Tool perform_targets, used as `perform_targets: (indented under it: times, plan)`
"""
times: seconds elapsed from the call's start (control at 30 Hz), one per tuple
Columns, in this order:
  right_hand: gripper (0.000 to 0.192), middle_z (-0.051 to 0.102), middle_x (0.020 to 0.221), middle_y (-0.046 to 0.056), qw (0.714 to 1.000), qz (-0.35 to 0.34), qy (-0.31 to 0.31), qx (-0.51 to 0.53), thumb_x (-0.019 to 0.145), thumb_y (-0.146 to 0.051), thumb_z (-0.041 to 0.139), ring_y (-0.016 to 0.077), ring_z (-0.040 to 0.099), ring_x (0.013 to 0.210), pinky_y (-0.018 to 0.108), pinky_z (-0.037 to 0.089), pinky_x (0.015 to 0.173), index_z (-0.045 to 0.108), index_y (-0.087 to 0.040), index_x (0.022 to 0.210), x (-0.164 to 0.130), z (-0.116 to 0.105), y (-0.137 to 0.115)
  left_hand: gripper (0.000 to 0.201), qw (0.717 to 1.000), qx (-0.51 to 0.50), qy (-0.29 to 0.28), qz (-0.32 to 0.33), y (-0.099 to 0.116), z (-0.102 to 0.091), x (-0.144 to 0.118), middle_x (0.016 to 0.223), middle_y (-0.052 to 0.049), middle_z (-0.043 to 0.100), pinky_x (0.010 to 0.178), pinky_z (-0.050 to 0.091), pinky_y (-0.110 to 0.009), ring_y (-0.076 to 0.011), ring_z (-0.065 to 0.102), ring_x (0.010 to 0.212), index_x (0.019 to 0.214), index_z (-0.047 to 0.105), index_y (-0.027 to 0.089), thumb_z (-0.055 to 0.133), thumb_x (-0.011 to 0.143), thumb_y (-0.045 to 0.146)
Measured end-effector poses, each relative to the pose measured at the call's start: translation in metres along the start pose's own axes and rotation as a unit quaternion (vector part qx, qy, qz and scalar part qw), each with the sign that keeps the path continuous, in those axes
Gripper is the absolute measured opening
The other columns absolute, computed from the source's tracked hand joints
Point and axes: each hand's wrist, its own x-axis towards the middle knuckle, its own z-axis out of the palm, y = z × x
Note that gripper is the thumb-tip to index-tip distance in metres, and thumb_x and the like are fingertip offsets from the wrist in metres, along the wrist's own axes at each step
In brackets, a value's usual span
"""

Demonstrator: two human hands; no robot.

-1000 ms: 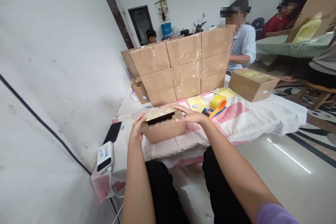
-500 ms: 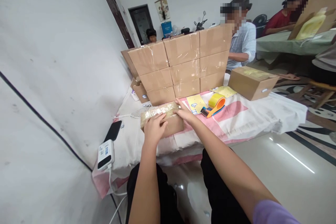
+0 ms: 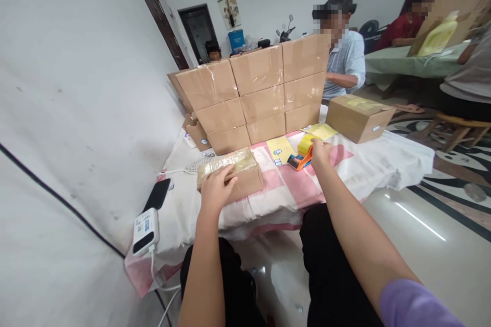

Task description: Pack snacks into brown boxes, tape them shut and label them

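Observation:
A small cardboard box (image 3: 245, 182) with shiny clear tape across its top lies before me on the cloth-covered table. My left hand (image 3: 217, 185) rests on its top and near side, fingers stretched out and spread. Over to the right, my right hand (image 3: 320, 152) has its fingers around the orange tape dispenser (image 3: 306, 150), which carries a yellowish roll of tape and sits low over the cloth. Part of the dispenser's handle is hidden behind the fingers. Yellow printed sheets (image 3: 281, 149) lie just behind the dispenser.
Stacked cardboard boxes (image 3: 264, 94) form a wall across the table's back. Another taped box (image 3: 356, 120) stands at the right. A white power bank (image 3: 146, 231) with a cable and a black phone (image 3: 157, 195) lie at the left edge. A person (image 3: 345, 56) sits beyond the stack.
My right hand has left the small box and moved right onto the tape dispenser. My left hand stays on the box. The whole view has shifted slightly.

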Motion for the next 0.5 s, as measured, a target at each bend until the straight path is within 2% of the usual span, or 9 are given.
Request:
perform_targets:
  times: [0.1,0.13,0.2,0.3,0.4,0.5]
  plan:
    - [0.037,0.063,0.103,0.009,0.987,0.083,-0.112,0.084,0.080,-0.034,0.060,0.0225,0.068,0.089,0.034,0.060,0.068,0.049,-0.018,0.111,0.009,0.001,0.012,0.042,1.000,0.015,0.016,0.000,0.001,0.001,0.000,0.137,-0.005,0.065,0.116,0.033,-0.046,-0.0277,0.057,0.129,0.131,0.064,0.028,0.063,0.089,0.029]
    - [0.031,0.065,0.097,0.007,0.982,0.081,-0.149,0.085,0.077,-0.032,0.062,0.0217,0.068,0.085,0.032,0.059,0.066,0.053,-0.019,0.104,0.009,0.002,0.013,0.038,1.000,0.023,0.019,-0.001,0.002,0.001,0.001,0.138,-0.004,0.064,0.118,0.030,-0.048,-0.0277,0.056,0.130,0.128,0.066,0.028,0.062,0.090,0.030]
    - [0.022,0.067,0.087,0.005,0.973,0.066,-0.209,0.074,0.071,-0.022,0.065,0.0206,0.068,0.080,0.030,0.058,0.065,0.058,-0.019,0.091,0.009,0.002,0.013,0.031,1.000,0.025,0.014,-0.008,0.002,0.001,0.002,0.134,-0.003,0.067,0.118,0.029,-0.049,-0.0274,0.058,0.129,0.120,0.070,0.027,0.062,0.090,0.030]
    - [0.021,0.070,0.082,0.005,0.962,0.047,-0.260,0.074,0.063,-0.012,0.067,0.0201,0.069,0.078,0.030,0.058,0.070,0.062,-0.018,0.083,0.003,0.000,0.011,0.023,1.000,0.004,-0.010,-0.016,0.003,0.001,0.004,0.125,-0.002,0.072,0.110,0.040,-0.043,-0.0260,0.064,0.120,0.110,0.073,0.026,0.064,0.089,0.031]
    - [0.022,0.072,0.086,0.006,0.942,0.007,-0.322,0.099,0.064,-0.014,0.068,0.0210,0.070,0.080,0.036,0.058,0.078,0.064,-0.017,0.085,-0.006,0.001,0.004,0.021,1.000,0.005,-0.019,-0.022,0.004,-0.001,0.004,0.127,-0.002,0.070,0.100,0.047,-0.040,-0.0266,0.063,0.119,0.106,0.073,0.026,0.063,0.089,0.032]
    - [0.025,0.072,0.087,0.007,0.925,-0.058,-0.349,0.141,0.065,-0.023,0.073,0.0236,0.070,0.082,0.042,0.058,0.082,0.063,-0.017,0.087,-0.018,0.005,-0.007,0.021,0.999,0.015,-0.038,-0.030,0.006,-0.004,0.004,0.125,-0.004,0.069,0.093,0.047,-0.040,-0.0276,0.063,0.115,0.105,0.073,0.026,0.060,0.090,0.035]
